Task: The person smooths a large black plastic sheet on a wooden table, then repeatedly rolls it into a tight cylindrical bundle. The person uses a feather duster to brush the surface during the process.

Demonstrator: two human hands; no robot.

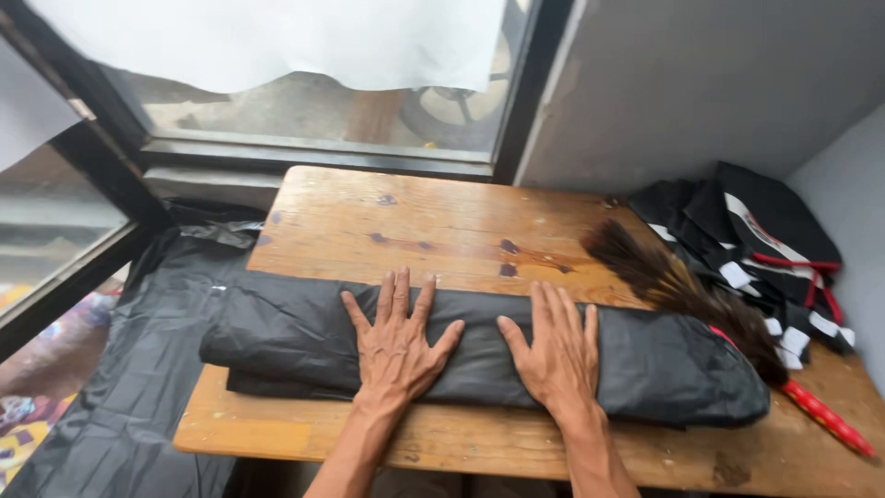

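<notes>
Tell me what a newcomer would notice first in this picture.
Two bare hands, left hand and right hand, press flat with fingers spread on a long folded black plastic bundle lying across the worn wooden table. At the right, a dark feather duster with a red handle lies partly on the bundle.

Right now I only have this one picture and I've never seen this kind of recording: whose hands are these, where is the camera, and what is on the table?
There is no machine here. A person wears a camera on the head, so this single view looks down at their own two bare hands. The left hand and right hand lie flat, fingers spread, pressing on a long folded black plastic bundle that lies across a wooden table. Neither hand grips anything. To the right, a dark feather duster with a red handle rests partly on the bundle. Behind it, folded black garments with white tags are piled in the corner. More black plastic sheet hangs off the table's left side, below a window.
</notes>
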